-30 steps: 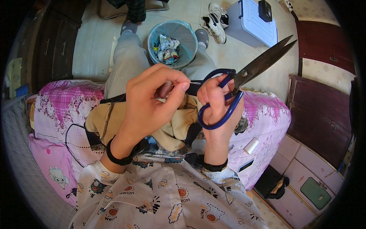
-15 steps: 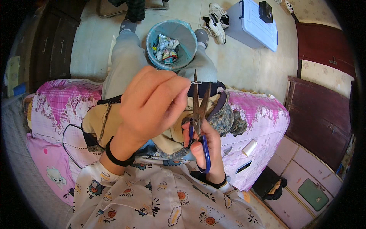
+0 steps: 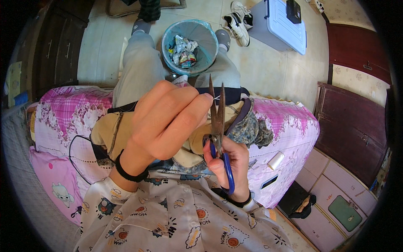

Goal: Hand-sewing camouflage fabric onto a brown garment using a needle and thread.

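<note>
My left hand is closed in a pinch on a short end of white thread. The thread runs from its fingertips across to the scissor blades. In my right hand are scissors with blue handles and dark, worn metal blades. They point away from me, the tips slightly apart and the thread between the blades. Beneath both hands, a tan garment with camouflage parts lies bunched over my lap. My left hand hides part of it.
A blue-lined bin with crumpled wrappers stands between my feet. White shoes and a lidded storage box are beyond, at right. On the pink bedding lie a white thread spool and a phone.
The scissor blades have come closer together around the thread. My left hand has shifted slightly, its fingers a little more spread out over one another.
</note>
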Tool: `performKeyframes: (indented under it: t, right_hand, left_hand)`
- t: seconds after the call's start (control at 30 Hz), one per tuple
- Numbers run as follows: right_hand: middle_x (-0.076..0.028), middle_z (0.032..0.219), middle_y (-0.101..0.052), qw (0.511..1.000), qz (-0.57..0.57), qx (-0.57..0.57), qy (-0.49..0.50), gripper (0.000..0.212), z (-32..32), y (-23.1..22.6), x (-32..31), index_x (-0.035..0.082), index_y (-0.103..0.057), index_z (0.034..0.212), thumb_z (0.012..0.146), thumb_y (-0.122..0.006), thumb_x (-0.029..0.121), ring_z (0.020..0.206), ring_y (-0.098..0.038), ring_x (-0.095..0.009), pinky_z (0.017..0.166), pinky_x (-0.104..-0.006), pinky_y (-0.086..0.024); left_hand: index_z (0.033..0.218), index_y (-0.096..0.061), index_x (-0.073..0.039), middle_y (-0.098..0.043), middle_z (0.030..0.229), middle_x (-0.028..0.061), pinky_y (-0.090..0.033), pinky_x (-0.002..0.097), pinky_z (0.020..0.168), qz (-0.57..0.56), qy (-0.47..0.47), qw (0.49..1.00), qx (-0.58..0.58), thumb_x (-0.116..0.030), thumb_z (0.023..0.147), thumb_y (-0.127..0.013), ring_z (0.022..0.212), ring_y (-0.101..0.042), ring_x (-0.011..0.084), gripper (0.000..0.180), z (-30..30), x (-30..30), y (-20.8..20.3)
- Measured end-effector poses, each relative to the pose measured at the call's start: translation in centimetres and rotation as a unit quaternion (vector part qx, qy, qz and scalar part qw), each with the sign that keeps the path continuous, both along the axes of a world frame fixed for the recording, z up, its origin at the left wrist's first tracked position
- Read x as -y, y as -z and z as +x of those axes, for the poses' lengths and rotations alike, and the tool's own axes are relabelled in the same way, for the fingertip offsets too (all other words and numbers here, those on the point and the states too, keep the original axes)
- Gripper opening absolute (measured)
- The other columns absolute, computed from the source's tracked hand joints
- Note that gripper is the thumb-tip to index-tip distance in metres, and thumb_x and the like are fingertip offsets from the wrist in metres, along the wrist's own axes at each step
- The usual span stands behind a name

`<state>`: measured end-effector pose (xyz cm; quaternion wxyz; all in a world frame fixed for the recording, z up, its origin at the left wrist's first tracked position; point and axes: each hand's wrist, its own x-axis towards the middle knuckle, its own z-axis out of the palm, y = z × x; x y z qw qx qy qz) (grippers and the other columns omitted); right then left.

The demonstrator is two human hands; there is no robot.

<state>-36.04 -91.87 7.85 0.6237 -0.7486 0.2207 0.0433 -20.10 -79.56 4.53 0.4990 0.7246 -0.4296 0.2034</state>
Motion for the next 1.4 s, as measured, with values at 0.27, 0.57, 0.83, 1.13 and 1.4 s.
performKeyframes:
  t: [0.27, 0.57, 0.83, 1.13, 1.4]
  right_hand:
    - [0.002, 0.060, -0.055, 0.999, 0.035, -0.006, 0.034, 0.039, -0.2, 0.4, -0.2, 0.001, -0.061, 0.083, 0.083, -0.080, 0.034, 0.052, -0.048, -0.003, 0.047, -0.0193, -0.037]
    - [0.002, 0.060, -0.054, 0.999, 0.033, -0.008, 0.031, 0.034, 0.5, 0.0, 0.0, 0.001, -0.061, 0.080, 0.084, -0.078, 0.030, 0.052, -0.044, -0.003, 0.047, -0.0192, -0.034]
    - [0.002, 0.059, -0.054, 0.999, 0.032, -0.019, 0.033, 0.028, 0.7, -0.2, 0.0, 0.001, -0.062, 0.079, 0.086, -0.076, 0.024, 0.052, -0.044, -0.002, 0.047, -0.0192, -0.033]
    - [0.002, 0.057, -0.054, 0.999, 0.014, -0.020, 0.028, 0.030, 0.7, -0.3, 0.0, 0.001, -0.062, 0.078, 0.085, -0.077, 0.027, 0.050, -0.044, -0.003, 0.046, -0.0197, -0.033]
    - [0.003, 0.056, -0.054, 0.998, 0.021, -0.022, 0.047, 0.031, 0.4, 0.2, 0.0, 0.001, -0.063, 0.079, 0.085, -0.078, 0.027, 0.050, -0.044, -0.002, 0.045, -0.0199, -0.033]
  left_hand:
    - [0.093, -0.068, 0.001, -0.062, 0.086, 0.0103, -0.044, 0.0315, 0.056, 0.013, 0.018, 1.000, -0.015, 0.012, 0.056, -0.076, 0.066, -0.056, 0.0239, 0.040, 0.2, 0.0, -0.1]
    - [0.092, -0.067, 0.001, -0.061, 0.085, 0.0109, -0.044, 0.0317, 0.055, 0.007, 0.021, 1.000, -0.020, 0.011, 0.058, -0.076, 0.066, -0.055, 0.0245, 0.037, 0.2, 0.2, 0.0]
    - [0.090, -0.067, 0.001, -0.060, 0.086, 0.0115, -0.044, 0.0319, 0.055, 0.006, 0.020, 1.000, -0.019, 0.011, 0.058, -0.076, 0.065, -0.055, 0.0247, 0.035, 0.3, 0.3, 0.0]
    - [0.091, -0.066, 0.001, -0.060, 0.086, 0.0113, -0.044, 0.0317, 0.055, 0.004, 0.018, 0.999, -0.028, 0.011, 0.058, -0.076, 0.066, -0.055, 0.0251, 0.036, 0.2, 0.3, 0.0]
    - [0.091, -0.066, 0.001, -0.061, 0.086, 0.0107, -0.044, 0.0309, 0.055, -0.005, 0.013, 0.999, -0.032, 0.013, 0.059, -0.074, 0.065, -0.055, 0.0243, 0.035, 0.3, 0.5, 0.3]
